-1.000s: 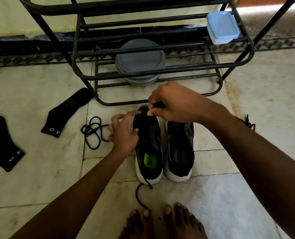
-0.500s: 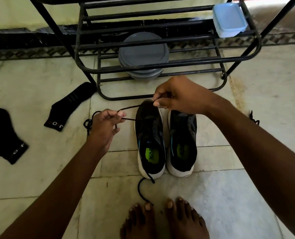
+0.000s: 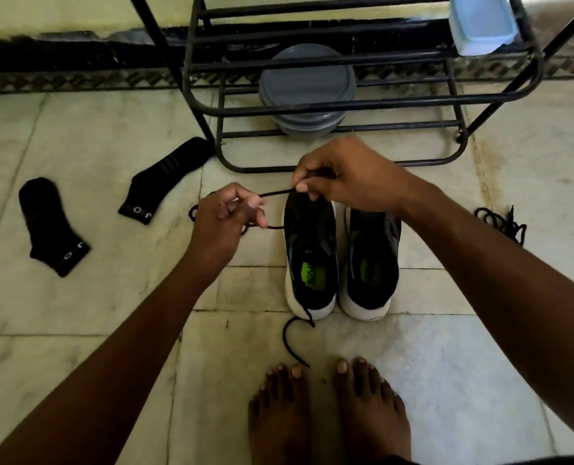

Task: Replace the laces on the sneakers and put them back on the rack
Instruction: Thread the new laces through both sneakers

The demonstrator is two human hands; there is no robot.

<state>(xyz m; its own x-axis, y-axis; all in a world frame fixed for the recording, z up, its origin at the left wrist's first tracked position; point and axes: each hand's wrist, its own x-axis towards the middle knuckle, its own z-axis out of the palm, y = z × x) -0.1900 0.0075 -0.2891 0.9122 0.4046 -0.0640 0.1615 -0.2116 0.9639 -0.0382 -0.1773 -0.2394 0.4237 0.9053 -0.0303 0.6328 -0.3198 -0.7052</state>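
Note:
Two black sneakers with white soles stand side by side on the floor, the left sneaker (image 3: 311,253) and the right sneaker (image 3: 373,260), toes toward the black metal rack (image 3: 329,109). A black lace (image 3: 275,193) runs taut between my hands above the left sneaker's toe. My left hand (image 3: 227,218) pinches it to the left of the shoe. My right hand (image 3: 349,176) pinches it over the shoe's front. The lace's other end trails out of the left sneaker's heel (image 3: 292,333) toward my bare feet.
Two black socks (image 3: 55,226) (image 3: 164,179) lie on the floor at left. Another bundle of black lace (image 3: 500,223) lies at right. On the rack sit a grey round lidded container (image 3: 307,85) and a pale blue box (image 3: 480,23).
My left hand drew away from the shoe to the left, pulling the lace out taut. My right hand stayed at the shoe's toe, pinching the lace.

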